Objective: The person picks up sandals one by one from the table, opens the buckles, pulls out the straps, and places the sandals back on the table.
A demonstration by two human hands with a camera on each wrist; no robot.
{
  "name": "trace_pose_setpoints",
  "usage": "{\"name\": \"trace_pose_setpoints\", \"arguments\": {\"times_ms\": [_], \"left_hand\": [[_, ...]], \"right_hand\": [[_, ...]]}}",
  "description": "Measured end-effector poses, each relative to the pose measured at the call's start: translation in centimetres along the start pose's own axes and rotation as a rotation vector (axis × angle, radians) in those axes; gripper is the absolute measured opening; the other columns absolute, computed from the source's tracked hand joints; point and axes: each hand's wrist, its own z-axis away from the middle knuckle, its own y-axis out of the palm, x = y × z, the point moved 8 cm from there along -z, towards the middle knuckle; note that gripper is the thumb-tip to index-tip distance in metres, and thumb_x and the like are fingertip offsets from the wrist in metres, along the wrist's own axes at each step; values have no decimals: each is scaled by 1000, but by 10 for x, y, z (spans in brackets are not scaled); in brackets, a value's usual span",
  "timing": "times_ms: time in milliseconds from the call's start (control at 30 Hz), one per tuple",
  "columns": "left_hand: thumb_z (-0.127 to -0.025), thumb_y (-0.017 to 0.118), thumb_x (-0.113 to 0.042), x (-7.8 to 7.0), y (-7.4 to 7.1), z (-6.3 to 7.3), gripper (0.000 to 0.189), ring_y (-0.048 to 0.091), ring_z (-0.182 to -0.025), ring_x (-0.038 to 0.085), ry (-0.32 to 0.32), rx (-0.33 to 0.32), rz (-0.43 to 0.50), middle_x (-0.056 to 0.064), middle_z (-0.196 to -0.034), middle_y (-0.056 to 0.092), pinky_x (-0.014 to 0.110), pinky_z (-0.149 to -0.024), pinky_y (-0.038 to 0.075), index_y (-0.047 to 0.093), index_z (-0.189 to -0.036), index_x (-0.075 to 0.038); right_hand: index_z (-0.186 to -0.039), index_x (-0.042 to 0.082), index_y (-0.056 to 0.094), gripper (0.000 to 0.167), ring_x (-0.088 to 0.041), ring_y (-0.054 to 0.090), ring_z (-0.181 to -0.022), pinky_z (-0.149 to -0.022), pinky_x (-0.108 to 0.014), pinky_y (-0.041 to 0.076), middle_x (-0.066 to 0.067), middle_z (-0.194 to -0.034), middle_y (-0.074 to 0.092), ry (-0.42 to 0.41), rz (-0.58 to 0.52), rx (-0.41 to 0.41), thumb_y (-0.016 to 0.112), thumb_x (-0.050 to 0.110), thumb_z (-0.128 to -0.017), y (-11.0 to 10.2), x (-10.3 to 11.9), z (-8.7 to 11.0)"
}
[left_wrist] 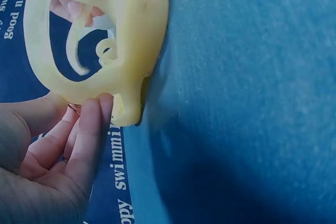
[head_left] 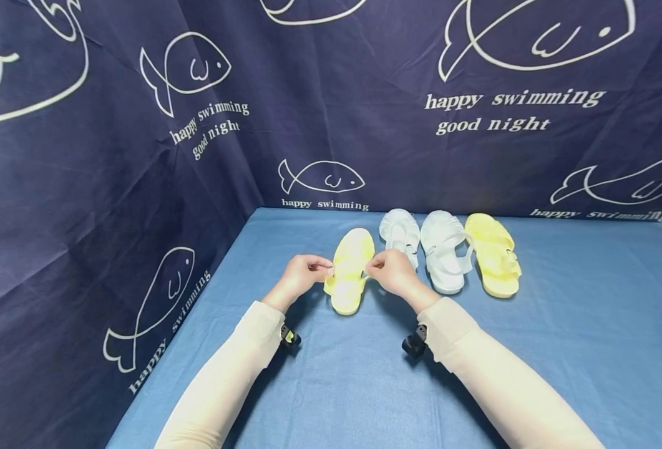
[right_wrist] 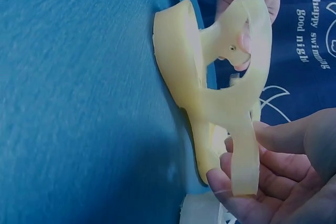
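A yellow sandal (head_left: 354,248) lies on the blue cloth, toe toward the back wall, between both hands. On its left side, my left hand (head_left: 302,272) pinches the strap edge; in the left wrist view, thumb and fingertips (left_wrist: 106,106) meet at the band. My right hand (head_left: 396,272) holds the other side. Up close in the right wrist view, the loose end of the sandal's strap (right_wrist: 245,163) passes between the right thumb and fingers. A small round hole (right_wrist: 232,48) shows in the far strap.
Right of the hands stand two pale white sandals, the nearer one (head_left: 400,227) partly behind my right hand and the other (head_left: 442,249) beside it. A second yellow sandal (head_left: 493,255) ends the row. A dark fish-print curtain (head_left: 319,112) borders the back and left of the table (head_left: 364,386).
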Motion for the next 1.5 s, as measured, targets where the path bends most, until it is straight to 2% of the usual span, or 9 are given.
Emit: {"name": "trace_pose_setpoints", "arguments": {"times_ms": [200,367,467,633,833,1000,1133,1267,1500], "left_hand": [[-84,75,-12,-3,-1,1,17,62,-71,12,18,6,-16,8,-84,72,23,-62,50,75,-101,-7],[-86,74,-16,-6,2,4,16,65,-73,21,34,10,-37,8,-82,71,26,-61,50,75,-101,-11],[-88,72,-17,-6,4,5,16,69,-76,24,34,12,-18,9,-83,71,32,-66,55,74,-102,-10],[-90,70,-18,-5,8,7,18,71,-74,18,35,7,-2,10,-87,72,38,-73,59,73,-105,-9],[-91,69,-15,-4,8,8,19,71,-73,19,30,-4,26,12,-88,72,37,-72,60,73,-107,-7],[-92,68,-18,-3,8,8,20,71,-76,21,4,-6,5,10,-90,71,37,-72,60,72,-108,-8],[-92,67,-18,-1,10,8,21,70,-76,19,-18,9,36,10,-93,71,36,-74,60,71,-110,-6],[-92,66,-16,0,11,10,22,69,-75,17,-35,19,79,12,-95,70,37,-75,60,70,-110,-3],[-93,65,-11,-1,9,11,23,69,-77,18,-19,14,113,14,-96,70,36,-77,60,68,-112,2]], "right_hand": [[-96,2,76,17,-20,65,-76,-76,-36,55,-12,-93,73,23,-35,-34,65,15,-92,-8,-3,1],[-102,-1,72,19,-24,71,-74,-66,-31,59,-17,-98,72,91,-139,-13,62,13,-94,-5,-5,1],[-106,-2,70,20,-26,72,-75,-63,-28,59,-20,-102,70,117,-190,-4,60,12,-96,-3,-2,0],[-104,1,72,19,-22,71,-74,-64,-29,57,-17,-98,72,109,-139,-66,59,13,-96,-2,7,-4],[-108,3,73,22,-25,66,-95,-80,-37,55,-14,-107,72,57,-82,-143,57,14,-97,-2,20,-11],[-111,3,72,24,-25,65,-99,-82,-36,54,-14,-111,71,78,-105,-128,55,15,-98,4,22,-23],[-110,2,72,24,-26,65,-100,-82,-36,55,-14,-110,71,83,-100,-113,54,12,-97,8,21,-32],[-109,2,72,24,-27,65,-101,-83,-36,55,-15,-111,70,127,-115,-85,54,13,-97,15,18,-38],[-105,4,74,23,-26,64,-102,-83,-34,55,-13,-113,70,169,-76,-77,57,16,-96,25,19,-49]]}}
